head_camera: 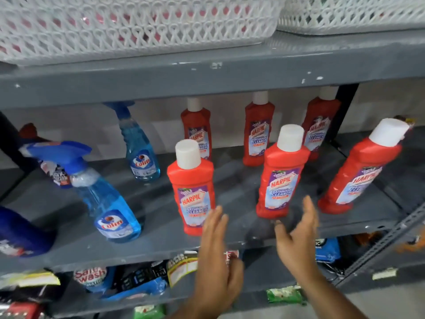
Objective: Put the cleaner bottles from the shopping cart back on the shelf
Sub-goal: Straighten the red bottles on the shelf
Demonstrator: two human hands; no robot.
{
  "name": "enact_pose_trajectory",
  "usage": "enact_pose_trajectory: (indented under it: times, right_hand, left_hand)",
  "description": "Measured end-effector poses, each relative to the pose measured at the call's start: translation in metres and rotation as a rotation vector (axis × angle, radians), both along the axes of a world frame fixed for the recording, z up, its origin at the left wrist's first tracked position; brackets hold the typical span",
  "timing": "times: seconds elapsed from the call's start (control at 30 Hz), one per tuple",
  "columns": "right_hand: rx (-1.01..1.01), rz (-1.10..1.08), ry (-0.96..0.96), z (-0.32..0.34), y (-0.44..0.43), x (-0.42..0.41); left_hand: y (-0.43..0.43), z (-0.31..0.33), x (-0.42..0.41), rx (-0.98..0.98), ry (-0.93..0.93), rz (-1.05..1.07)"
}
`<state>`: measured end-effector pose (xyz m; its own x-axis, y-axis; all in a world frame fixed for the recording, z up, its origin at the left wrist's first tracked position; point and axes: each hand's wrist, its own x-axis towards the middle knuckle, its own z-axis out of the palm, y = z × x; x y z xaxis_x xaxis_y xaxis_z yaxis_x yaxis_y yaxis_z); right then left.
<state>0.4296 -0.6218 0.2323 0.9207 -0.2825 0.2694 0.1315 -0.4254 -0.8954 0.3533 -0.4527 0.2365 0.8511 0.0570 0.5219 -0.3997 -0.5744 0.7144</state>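
On the grey shelf (161, 247), at the far left edge, a dark blue bottle (20, 233) is cut off by the frame. Behind it another dark bottle (54, 173) stands partly hidden by the trigger head of the near spray bottle (108, 210), a clear blue Colin sprayer close to the front lip. A second Colin sprayer (140, 148) stands further back, toward the wall.

Right of the sprayers come six red Harpic bottles with white caps, all upright, in two loose rows. The front row has the left Harpic (190, 180), the middle Harpic (282, 176) and the right Harpic (358, 173), well apart from each other. Three more (258, 134) stand in the back row.

Both hands are raised before the front edge, empty, with the fingers spread and straight. The left hand (216, 249) has its fingertips just over the base of the left Harpic; whether it touches is unclear. The right hand (296, 236) sits just below and in front of the middle Harpic, thumb near its base, not gripping it.

Above, white lattice baskets (138, 26) rest on the upper shelf (207, 74). Below, packets (115, 282) of washing products lie on a lower level.
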Motion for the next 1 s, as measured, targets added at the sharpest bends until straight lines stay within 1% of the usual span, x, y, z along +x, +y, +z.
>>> enact_pose_trajectory:
  times: [0.03,0.07,0.1,0.13,0.2,0.27,0.37,0.5,0.57,0.63,0.67,0.7,0.73,0.77,0.8,0.83,0.87,0.9,0.93,0.97,1.0]
  right_hand:
    - [-0.007,0.121,0.071,0.004,-0.012,0.009]
    - [-0.026,0.253,0.105,0.008,-0.020,0.016]
    - [-0.053,0.369,0.105,0.012,-0.027,0.021]
    - [-0.082,0.443,0.096,0.015,-0.032,0.024]
    - [-0.107,0.505,0.127,0.014,-0.041,0.027]
    - [-0.106,0.526,0.164,0.007,-0.042,0.024]
    - [-0.117,0.548,0.154,0.005,-0.045,0.025]
    - [-0.140,0.587,0.185,0.006,-0.053,0.029]
    - [-0.145,0.563,0.188,0.006,-0.058,0.026]
    - [-0.094,0.492,0.116,0.004,-0.070,0.016]
    - [-0.056,0.431,0.050,0.002,-0.081,0.008]
    - [-0.027,0.350,-0.019,0.000,-0.095,0.000]
    - [-0.009,0.251,-0.085,-0.003,-0.111,-0.004]
    - [-0.001,0.151,-0.128,-0.004,-0.130,-0.004]
    - [-0.001,0.072,-0.143,-0.006,-0.150,0.003]
    - [-0.009,0.020,-0.104,-0.007,-0.169,0.014]
    - [-0.007,0.009,-0.023,-0.008,-0.185,0.027]
    - [-0.015,0.056,0.080,-0.007,-0.196,0.038]
    - [-0.034,0.156,0.164,-0.006,-0.202,0.047]
    - [-0.062,0.267,0.222,-0.003,-0.205,0.051]
    - [-0.088,0.355,0.246,-0.002,-0.206,0.055]
  left_hand:
    - [-0.022,0.003,0.008,-0.051,0.107,-0.072]
    - [-0.041,0.005,0.018,-0.143,0.234,-0.123]
    - [-0.059,0.008,0.031,-0.259,0.348,-0.153]
    - [-0.074,0.011,0.044,-0.373,0.418,-0.168]
    - [-0.094,0.014,0.063,-0.504,0.448,-0.123]
    - [-0.097,0.007,0.068,-0.563,0.441,-0.056]
    - [-0.097,-0.002,0.063,-0.622,0.448,-0.004]
    - [-0.106,0.004,0.064,-0.644,0.453,0.021]
    - [-0.109,0.008,0.060,-0.597,0.455,0.038]
    - [-0.114,0.006,0.052,-0.418,0.405,0.199]
    - [-0.121,0.001,0.045,-0.280,0.330,0.298]
    - [-0.130,-0.003,0.037,-0.169,0.228,0.354]
    - [-0.142,-0.007,0.032,-0.099,0.147,0.343]
    - [-0.157,-0.009,0.032,-0.059,0.096,0.262]
    - [-0.171,-0.009,0.036,-0.034,0.097,0.142]
    - [-0.184,-0.005,0.044,-0.035,0.158,0.025]
    - [-0.197,-0.001,0.055,-0.050,0.260,-0.055]
    - [-0.208,0.004,0.067,-0.082,0.375,-0.101]
    - [-0.219,0.009,0.078,-0.154,0.485,-0.116]
    - [-0.229,0.016,0.088,-0.237,0.571,-0.119]
    - [-0.238,0.021,0.096,-0.299,0.608,-0.123]
